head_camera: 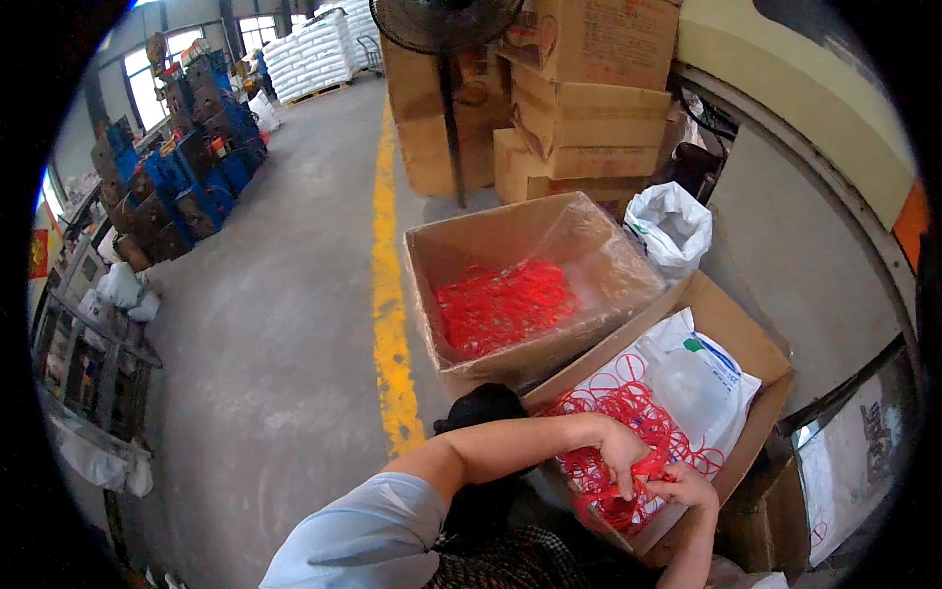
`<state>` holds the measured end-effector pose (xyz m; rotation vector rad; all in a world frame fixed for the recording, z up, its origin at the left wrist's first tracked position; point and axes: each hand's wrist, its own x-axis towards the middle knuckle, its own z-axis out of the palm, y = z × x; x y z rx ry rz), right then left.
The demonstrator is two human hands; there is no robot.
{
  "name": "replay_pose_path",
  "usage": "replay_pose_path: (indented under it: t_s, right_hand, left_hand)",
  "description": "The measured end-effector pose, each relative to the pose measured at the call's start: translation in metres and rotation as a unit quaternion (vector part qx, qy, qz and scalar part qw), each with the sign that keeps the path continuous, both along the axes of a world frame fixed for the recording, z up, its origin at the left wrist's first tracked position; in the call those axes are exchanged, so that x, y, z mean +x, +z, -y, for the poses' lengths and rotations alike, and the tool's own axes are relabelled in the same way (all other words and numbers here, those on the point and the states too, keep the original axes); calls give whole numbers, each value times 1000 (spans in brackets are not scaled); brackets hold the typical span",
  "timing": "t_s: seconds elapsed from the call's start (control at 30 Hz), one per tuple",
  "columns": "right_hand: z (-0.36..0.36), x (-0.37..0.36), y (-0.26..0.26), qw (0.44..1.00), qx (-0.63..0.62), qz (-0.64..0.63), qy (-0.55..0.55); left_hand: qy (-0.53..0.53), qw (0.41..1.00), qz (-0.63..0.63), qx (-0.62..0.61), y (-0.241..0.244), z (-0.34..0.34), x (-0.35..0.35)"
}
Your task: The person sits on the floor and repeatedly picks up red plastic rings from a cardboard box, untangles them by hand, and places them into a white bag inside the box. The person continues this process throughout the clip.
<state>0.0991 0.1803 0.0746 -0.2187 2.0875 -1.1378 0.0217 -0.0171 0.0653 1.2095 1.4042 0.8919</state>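
Observation:
My left hand (624,450) reaches in from the left over an open cardboard box (765,350). Its fingers point down onto a bunch of thin red plastic loops (614,405). Facing it from the right, my right hand (686,487) pinches part of the same red bunch, so the fingertips of both hands almost meet. The loops lie tangled on white printed sacks (589,383) inside the box. A translucent plastic bag or container (688,390) rests beside them. Fingers and loops overlap, so the exact pieces held are hard to make out.
A second cardboard box (423,294), lined with clear film, holds more red pieces (508,305). Behind it stand a white sack (670,228), stacked cartons (589,125) and a pedestal fan (449,110). A machine panel (809,235) borders the right; a yellow floor line (388,309) runs left.

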Motion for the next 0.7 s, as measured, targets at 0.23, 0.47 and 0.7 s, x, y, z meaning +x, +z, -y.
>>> replay_pose_path:
  t_s: [0.23,0.47,0.7]
  right_hand:
    - [11,-4,-25,939,-151,-119,-285]
    - [48,-50,-9,952,-31,-244,-183]
    - [-8,-5,-36,901,-260,-159,-308]
  left_hand:
    - [327,920,208,48,-6,11,-6]
    - [367,895,237,93,-8,43,-26]
    - [355,897,260,54,2,-10,6]
